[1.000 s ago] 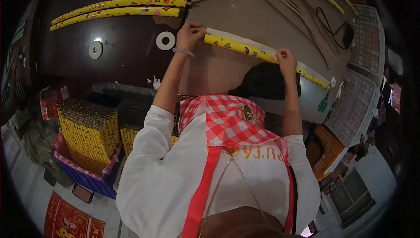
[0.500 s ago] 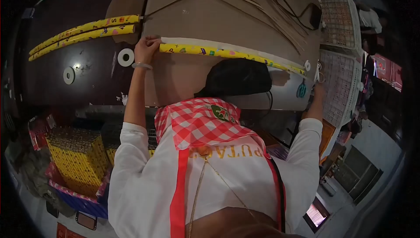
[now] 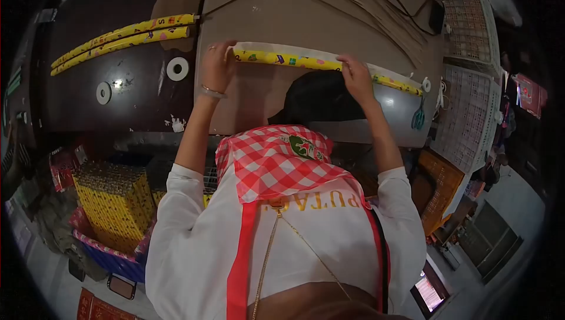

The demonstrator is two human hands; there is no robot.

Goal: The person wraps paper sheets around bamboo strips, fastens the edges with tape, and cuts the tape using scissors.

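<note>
A yellow patterned wrapping paper roll [image 3: 271,57], with a white strip of paper along its far side, lies across the brown table top. My left hand [image 3: 218,68] is closed round its left end. Farther right, my right hand [image 3: 358,79] has its fingers bent over the roll, thumb and fingertips close together at the paper. Just below the roll sits a black cloth item [image 3: 318,99], partly behind my right forearm. Near the roll's right end are a small white tape roll [image 3: 426,85] and teal-handled scissors [image 3: 418,117].
Two yellow rolls [image 3: 123,37] lie on the dark table at left, with white tape rings [image 3: 178,69] nearby. Brown strips [image 3: 359,8] spread over the far side. White plastic crates [image 3: 468,102] stand along the right edge. A blue basket [image 3: 115,258] holds yellow patterned stacks below left.
My right hand has come from the table's right edge, by the crates, leftward onto the yellow roll. My left hand stays at the roll's left end. The view has shifted slightly.
</note>
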